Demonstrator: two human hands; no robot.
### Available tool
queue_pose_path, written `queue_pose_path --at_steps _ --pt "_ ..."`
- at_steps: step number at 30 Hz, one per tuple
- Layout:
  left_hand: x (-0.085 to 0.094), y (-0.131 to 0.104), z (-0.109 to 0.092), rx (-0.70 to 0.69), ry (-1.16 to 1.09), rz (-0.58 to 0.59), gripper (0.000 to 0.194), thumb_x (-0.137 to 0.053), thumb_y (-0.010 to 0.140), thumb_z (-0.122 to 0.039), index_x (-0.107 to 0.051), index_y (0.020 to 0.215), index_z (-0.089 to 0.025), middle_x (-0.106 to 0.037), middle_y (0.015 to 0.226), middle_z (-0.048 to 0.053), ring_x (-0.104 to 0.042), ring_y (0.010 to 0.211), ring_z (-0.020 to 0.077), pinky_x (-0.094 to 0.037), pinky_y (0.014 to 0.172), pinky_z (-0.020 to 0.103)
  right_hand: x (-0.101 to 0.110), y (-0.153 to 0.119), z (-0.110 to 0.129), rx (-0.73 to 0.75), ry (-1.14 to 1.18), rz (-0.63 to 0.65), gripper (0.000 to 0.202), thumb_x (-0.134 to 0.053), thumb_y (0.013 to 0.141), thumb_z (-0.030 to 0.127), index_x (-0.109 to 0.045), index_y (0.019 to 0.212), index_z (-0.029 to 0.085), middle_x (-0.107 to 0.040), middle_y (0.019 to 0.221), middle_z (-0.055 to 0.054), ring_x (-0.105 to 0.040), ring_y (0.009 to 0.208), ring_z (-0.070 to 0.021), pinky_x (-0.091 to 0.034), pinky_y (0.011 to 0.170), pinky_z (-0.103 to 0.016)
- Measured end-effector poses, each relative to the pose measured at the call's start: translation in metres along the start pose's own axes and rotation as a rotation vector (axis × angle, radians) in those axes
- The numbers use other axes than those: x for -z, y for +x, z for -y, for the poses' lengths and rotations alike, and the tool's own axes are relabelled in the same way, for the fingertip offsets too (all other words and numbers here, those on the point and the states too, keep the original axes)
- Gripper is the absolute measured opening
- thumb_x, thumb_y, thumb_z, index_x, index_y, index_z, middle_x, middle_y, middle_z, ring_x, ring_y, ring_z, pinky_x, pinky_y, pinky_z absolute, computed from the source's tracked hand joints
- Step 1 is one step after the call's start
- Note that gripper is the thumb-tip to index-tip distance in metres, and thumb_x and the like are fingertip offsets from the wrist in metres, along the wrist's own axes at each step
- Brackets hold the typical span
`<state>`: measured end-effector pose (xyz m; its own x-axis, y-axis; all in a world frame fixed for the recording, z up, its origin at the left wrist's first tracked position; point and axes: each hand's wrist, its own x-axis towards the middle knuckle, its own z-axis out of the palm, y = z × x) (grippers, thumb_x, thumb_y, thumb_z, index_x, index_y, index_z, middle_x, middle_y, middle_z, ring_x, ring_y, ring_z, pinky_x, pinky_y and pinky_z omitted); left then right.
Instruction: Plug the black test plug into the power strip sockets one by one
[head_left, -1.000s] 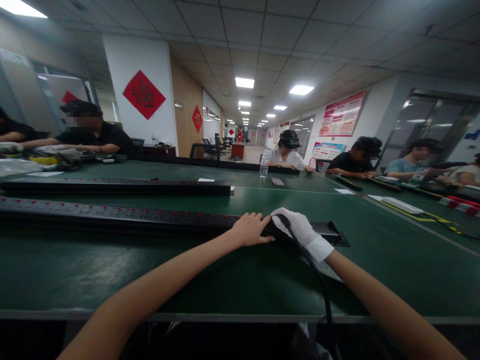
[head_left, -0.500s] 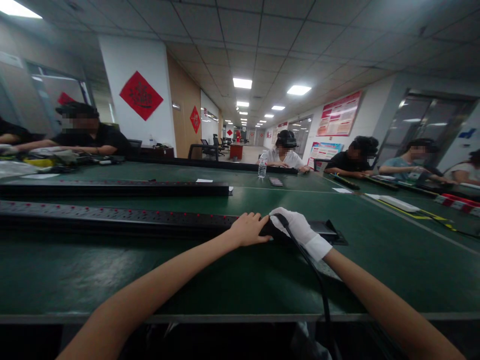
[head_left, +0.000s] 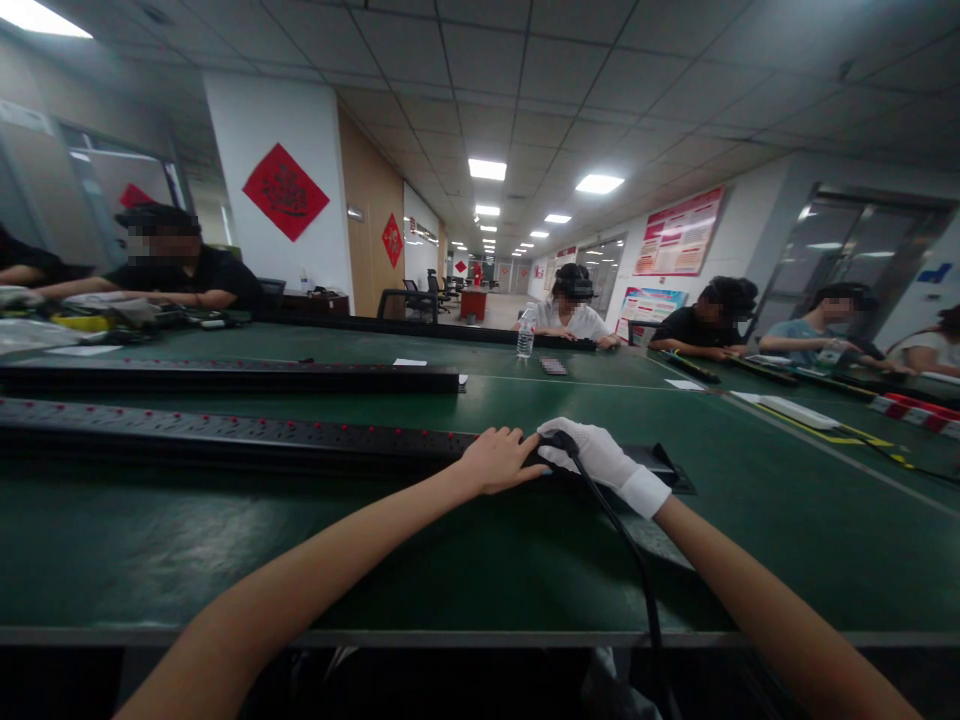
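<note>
A long black strip (head_left: 300,432) with a row of red dots lies across the green table (head_left: 315,560). My bare left hand (head_left: 501,460) rests over the strip near its right end, fingers apart on its top and thumb toward the right. Beside it, my white-gloved right hand (head_left: 589,455) is closed on the black plug (head_left: 561,441) of a cable, held against the strip. From there the black cable (head_left: 634,550) runs down over the table's front edge. Whether the plug is seated in the strip is hidden by the glove.
A second black strip (head_left: 360,378) lies behind the first. Farther back stand a water bottle (head_left: 525,335) and a small stack of items (head_left: 553,366). A white bar (head_left: 806,413) lies at the right. Several people sit around the table.
My right hand has shifted slightly, its wrist a little to the right, with the plug still in it. My left hand has barely moved.
</note>
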<state>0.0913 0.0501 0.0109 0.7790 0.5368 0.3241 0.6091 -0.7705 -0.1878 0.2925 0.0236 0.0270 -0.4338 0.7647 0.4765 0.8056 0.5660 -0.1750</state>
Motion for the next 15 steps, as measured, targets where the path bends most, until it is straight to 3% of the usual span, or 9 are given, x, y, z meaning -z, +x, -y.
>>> queue_pose_path --at_steps 9,15 --pt "-0.0007 -0.0006 -0.0007 0.000 0.012 -0.011 0.063 -0.009 0.087 -0.058 -0.038 0.127 -0.018 -0.058 0.102 0.012 -0.056 0.090 0.0251 -0.042 0.073 0.036 0.0100 -0.0012 0.0023 0.060 0.123 0.090 0.041 -0.057 0.077 0.046 -0.052 0.112 0.026 -0.063 0.105 -0.004 -0.060 0.093 -0.0185 -0.047 0.082 -0.032" --pt "0.0011 -0.0013 -0.0009 -0.001 0.008 -0.017 0.062 -0.010 0.088 -0.056 -0.038 0.127 -0.017 -0.058 0.102 0.013 -0.056 0.091 0.0246 -0.042 0.074 0.036 0.0077 -0.0011 -0.0008 0.053 0.130 0.084 0.041 -0.058 0.076 0.046 -0.052 0.111 0.025 -0.063 0.105 -0.004 -0.061 0.093 -0.0192 -0.047 0.083 -0.033"
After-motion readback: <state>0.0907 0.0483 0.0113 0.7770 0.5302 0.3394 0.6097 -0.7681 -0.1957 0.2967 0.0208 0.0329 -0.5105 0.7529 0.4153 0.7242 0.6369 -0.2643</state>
